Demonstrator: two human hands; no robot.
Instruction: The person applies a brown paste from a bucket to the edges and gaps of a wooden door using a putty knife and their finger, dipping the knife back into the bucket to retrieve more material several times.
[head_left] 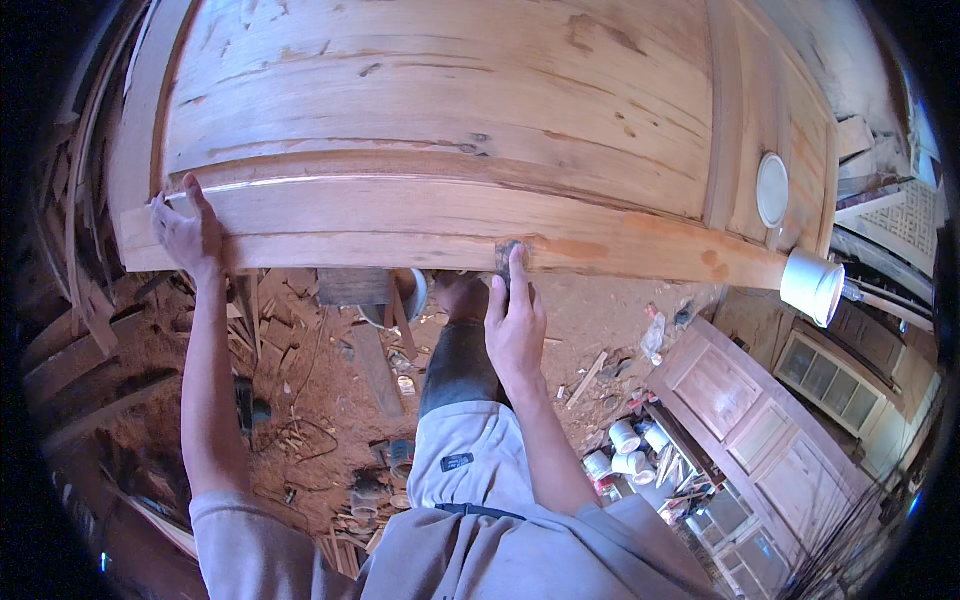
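From the head camera, we see a broad panelled wooden door [400, 220] laid out in front of us, its near edge running across just beyond our body. Our left hand [195, 228] rests at the near edge close to the left corner, thumb and fingers spread apart; we cannot tell how firmly it bears down. Our right hand [518, 325] pinches a small dark tool [506, 258] between thumb and fingers, against the near edge right of its middle; its exact kind is too unclear to name. Just right of it, orange-brown patches [568, 248] mark the wood. A white tub [811, 287] sits at the near right corner, and a white round lid [772, 190] lies farther in, toward the right edge.

We judge the step to be working filler into the near edge; the next move calls for a flat, even stroke with the door kept steady.
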